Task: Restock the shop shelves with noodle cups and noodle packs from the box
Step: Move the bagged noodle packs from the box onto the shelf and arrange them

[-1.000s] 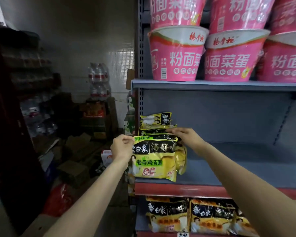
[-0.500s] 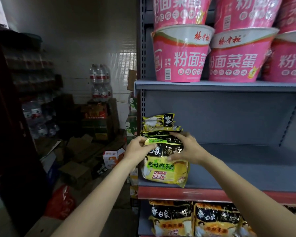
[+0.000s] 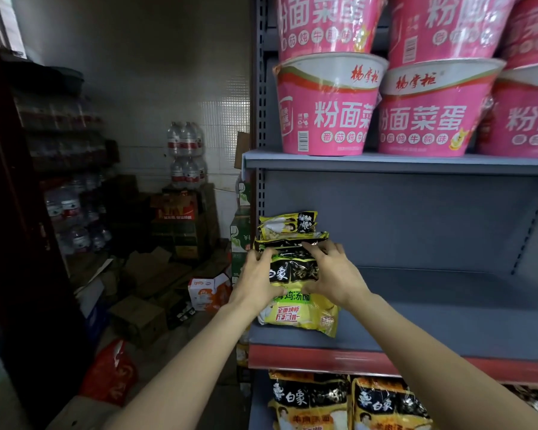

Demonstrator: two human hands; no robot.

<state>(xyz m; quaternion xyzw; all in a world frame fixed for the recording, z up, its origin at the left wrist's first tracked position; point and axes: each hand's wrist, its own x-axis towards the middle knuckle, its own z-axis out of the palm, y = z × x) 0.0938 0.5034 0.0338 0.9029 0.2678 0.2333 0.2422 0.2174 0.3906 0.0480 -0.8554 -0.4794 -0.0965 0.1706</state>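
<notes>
A yellow and black noodle pack leans at the left end of the grey middle shelf, in front of more packs of the same kind. My left hand grips the front pack's left side. My right hand grips its upper right part, fingers curled over the top edge. Pink noodle cups stand stacked on the shelf above.
More noodle packs fill the shelf below. The middle shelf is bare to the right of the packs. On the floor to the left lie cardboard boxes, a red bag and stacked water bottles.
Both hands have pushed the front pack further back onto the shelf, against the packs behind it. The left hand has moved from the pack's left edge onto its face.
</notes>
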